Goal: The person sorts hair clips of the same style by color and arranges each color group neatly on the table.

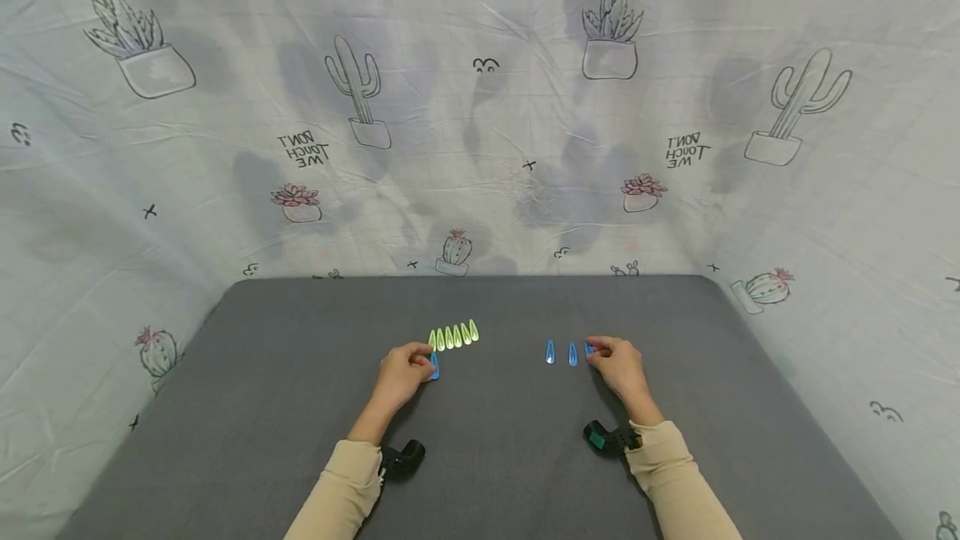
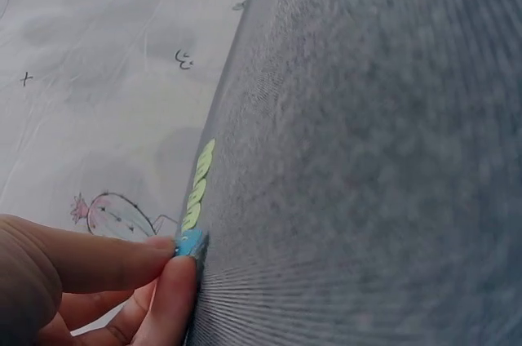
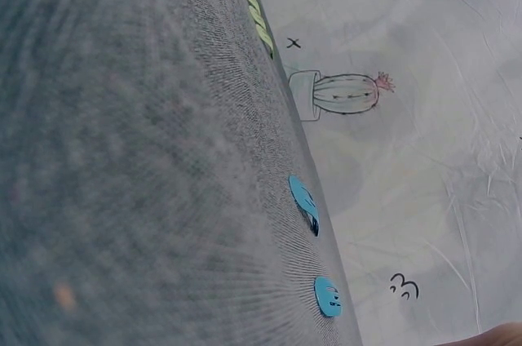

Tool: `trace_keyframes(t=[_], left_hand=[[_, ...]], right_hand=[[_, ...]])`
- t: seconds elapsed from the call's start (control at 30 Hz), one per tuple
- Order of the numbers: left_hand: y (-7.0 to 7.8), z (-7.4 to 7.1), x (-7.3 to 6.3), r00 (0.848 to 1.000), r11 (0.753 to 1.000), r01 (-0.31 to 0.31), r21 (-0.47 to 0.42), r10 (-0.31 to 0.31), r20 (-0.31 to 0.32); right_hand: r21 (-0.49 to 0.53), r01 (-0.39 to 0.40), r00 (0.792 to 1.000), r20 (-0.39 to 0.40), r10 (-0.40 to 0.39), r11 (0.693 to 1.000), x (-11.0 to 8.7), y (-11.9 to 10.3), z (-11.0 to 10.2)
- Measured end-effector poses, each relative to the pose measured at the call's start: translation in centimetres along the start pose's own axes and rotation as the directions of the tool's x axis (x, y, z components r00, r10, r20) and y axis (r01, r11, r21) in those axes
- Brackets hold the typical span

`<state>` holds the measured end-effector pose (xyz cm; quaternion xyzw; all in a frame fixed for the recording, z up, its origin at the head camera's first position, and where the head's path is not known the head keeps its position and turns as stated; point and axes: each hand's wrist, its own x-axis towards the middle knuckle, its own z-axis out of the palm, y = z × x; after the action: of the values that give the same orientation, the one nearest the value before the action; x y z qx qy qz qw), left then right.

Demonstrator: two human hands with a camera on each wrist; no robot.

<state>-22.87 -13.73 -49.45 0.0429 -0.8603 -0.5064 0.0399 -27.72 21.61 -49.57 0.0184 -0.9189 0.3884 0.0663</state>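
Between thumb and forefinger, my left hand (image 1: pixel 403 373) pinches a blue snap hair clip (image 2: pixel 190 242), low over the grey table. This clip is just in front of the left end of a row of green snap hair clips (image 1: pixel 457 336), which lie side by side. On the right, two blue hair clips (image 1: pixel 572 354) lie spaced apart. Beside them my right hand (image 1: pixel 618 365) pinches a third blue clip (image 1: pixel 589 349), mostly covered by the fingers. Only a sliver of that hand shows at the bottom corner of the right wrist view.
The grey table (image 1: pixel 495 457) reaches back to a pale cloth backdrop (image 1: pixel 450 107) printed with cactuses and potted plants. A black wrist camera (image 1: pixel 403 458) is strapped to the left wrist, another (image 1: pixel 603 438) to the right. Both forearms wear beige sleeves (image 1: pixel 337 486).
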Motion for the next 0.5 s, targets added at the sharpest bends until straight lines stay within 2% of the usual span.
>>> trace_keyframes(t=[0.3, 0.5], left_hand=[[0.33, 0.11, -0.08, 0.996, 0.982, -0.058, 0.179, 0.069, -0.06], [0.54, 0.15, -0.29, 0.995, 0.972, -0.064, 0.226, 0.081, -0.064]], right_hand=[[-0.002, 0.003, 1.0, -0.001, -0.003, 1.0, 0.0, 0.04, 0.04], [-0.005, -0.001, 1.0, -0.006, 0.001, 1.0, 0.0, 0.06, 0.09]])
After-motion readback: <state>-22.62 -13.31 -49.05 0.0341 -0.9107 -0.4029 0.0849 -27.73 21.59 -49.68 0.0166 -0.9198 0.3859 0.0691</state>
